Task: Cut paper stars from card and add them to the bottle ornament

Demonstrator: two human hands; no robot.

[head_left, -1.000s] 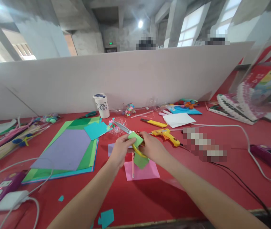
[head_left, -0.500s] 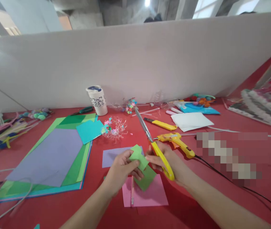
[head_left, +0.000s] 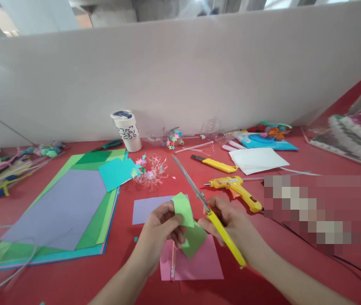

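My left hand (head_left: 164, 228) pinches a light green piece of paper (head_left: 184, 212) and a darker green piece (head_left: 194, 239) hangs just under it. My right hand (head_left: 231, 224) is closed around yellow-handled scissors (head_left: 223, 237), whose blades look closed and point up and to the left, apart from the paper. Below the hands lies a pink paper sheet (head_left: 199, 262) with a pink pencil (head_left: 173, 262) over it. Behind my left hand is a small purple paper (head_left: 148, 209), partly hidden.
Left are stacked coloured papers (head_left: 59, 207) and a cyan paper (head_left: 115, 173). A white cup (head_left: 127, 133) stands by the white partition (head_left: 180, 76). Right lie a yellow glue gun (head_left: 237, 188), a yellow cutter (head_left: 216, 164) and white paper (head_left: 258, 160). Star tinsel (head_left: 150, 171) sits centrally.
The scissors have turned, their tips swinging left and their handles lower and further right. My right hand has moved slightly right, away from the green paper. The light green piece now hangs more upright.
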